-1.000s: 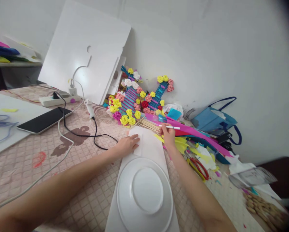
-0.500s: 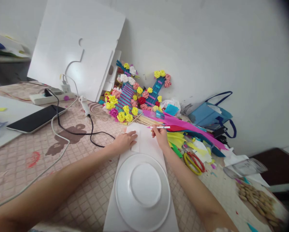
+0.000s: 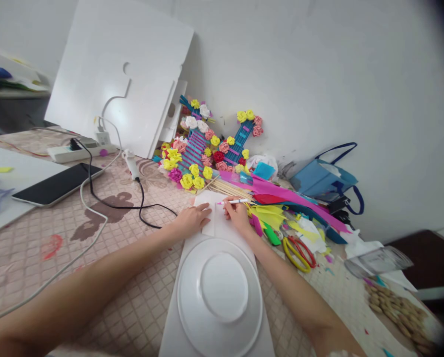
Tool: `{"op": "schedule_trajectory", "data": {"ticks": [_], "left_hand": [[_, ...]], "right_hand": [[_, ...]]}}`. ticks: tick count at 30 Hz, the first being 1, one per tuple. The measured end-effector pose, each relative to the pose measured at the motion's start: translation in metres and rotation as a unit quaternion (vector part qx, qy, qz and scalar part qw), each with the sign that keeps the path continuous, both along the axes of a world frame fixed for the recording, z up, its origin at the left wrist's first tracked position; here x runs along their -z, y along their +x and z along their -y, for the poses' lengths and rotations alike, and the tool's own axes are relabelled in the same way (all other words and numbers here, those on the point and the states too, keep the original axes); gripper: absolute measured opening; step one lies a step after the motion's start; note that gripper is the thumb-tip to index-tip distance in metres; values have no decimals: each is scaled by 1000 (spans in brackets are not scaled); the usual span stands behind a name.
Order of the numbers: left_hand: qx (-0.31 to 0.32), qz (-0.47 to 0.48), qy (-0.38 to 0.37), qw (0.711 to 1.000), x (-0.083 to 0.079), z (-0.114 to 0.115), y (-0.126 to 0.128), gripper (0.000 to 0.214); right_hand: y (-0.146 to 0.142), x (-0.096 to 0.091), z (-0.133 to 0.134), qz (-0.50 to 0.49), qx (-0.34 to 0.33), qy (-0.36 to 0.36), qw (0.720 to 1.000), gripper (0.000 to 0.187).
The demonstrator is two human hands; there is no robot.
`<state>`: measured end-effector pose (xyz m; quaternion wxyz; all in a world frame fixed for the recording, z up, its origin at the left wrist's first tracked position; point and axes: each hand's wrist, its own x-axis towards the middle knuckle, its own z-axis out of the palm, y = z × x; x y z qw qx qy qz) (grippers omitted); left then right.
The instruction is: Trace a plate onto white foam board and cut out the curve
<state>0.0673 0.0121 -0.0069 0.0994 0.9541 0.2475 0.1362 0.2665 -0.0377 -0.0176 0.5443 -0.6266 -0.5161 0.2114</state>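
My left hand [image 3: 192,218] lies flat, fingers together, on the far left part of a long white foam sheet [image 3: 227,225] on the table. My right hand [image 3: 237,214] is closed round a thin white pen [image 3: 232,202], whose tip points left over the sheet's far end. A white plate [image 3: 219,289] lies upside down on the near half of the sheet, between my forearms.
Coloured paper strips [image 3: 281,198], wooden sticks [image 3: 225,187], yellow-red scissors [image 3: 298,252] and a blue bag [image 3: 322,181] crowd the right. A flower-covered craft piece [image 3: 207,148] leans on the wall. To the left are a glue gun [image 3: 132,163], cables, a power strip [image 3: 81,151], a tablet [image 3: 54,184] and white boards [image 3: 121,74].
My right hand has moved left with the pen, from the sheet's right edge to over its far end. My left hand has stayed in place on the sheet.
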Motion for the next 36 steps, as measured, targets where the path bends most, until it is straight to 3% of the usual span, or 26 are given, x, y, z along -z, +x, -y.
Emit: {"op": "schedule_trajectory", "data": {"ticks": [15,36], "left_hand": [[-4,1,-14,1000,-3,1,-3,31],[0,-3,4,1000,0,0,-2,32]], "right_hand": [[-3,-3,-10,36,1,-9,999,35],[-7,-5,-10,80,-3,-17,997,25]]}}
